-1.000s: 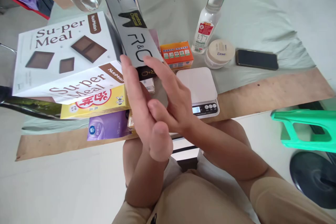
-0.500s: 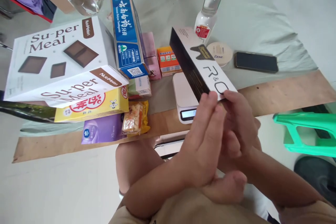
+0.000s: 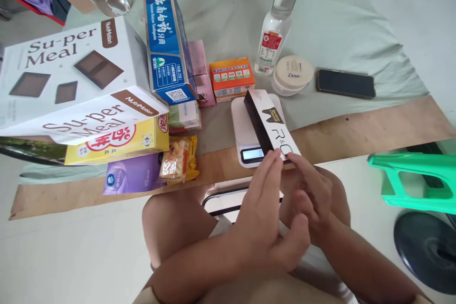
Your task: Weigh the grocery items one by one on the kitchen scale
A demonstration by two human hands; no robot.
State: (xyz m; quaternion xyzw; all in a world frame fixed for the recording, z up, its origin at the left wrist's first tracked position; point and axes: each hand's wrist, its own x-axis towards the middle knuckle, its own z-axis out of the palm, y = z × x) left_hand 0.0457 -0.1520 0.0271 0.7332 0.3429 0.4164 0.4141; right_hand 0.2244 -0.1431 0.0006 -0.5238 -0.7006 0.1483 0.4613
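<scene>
A long black-and-white R&O box (image 3: 266,122) lies slantwise on a white kitchen scale (image 3: 241,121), its near end jutting past the lit display. My right hand (image 3: 313,194) pinches that near end with its fingertips. My left hand (image 3: 267,218) reaches across from the left with straight fingers, and its tips rest against the same end of the box. Both forearms come up over my lap.
Left of the scale stand a blue toothpaste box (image 3: 164,42), a Su-per Meal box (image 3: 71,71), a yellow box (image 3: 117,142), a purple pack (image 3: 131,178) and a snack packet (image 3: 178,161). Behind are an orange box (image 3: 231,78), a bottle (image 3: 272,42), a Dove jar (image 3: 292,73) and a phone (image 3: 345,83). A green stool (image 3: 416,178) is at the right.
The R&O box was lifted from the pile at the left, carried right between my hands, and now lies on the scale. The blue toothpaste box behind it is uncovered.
</scene>
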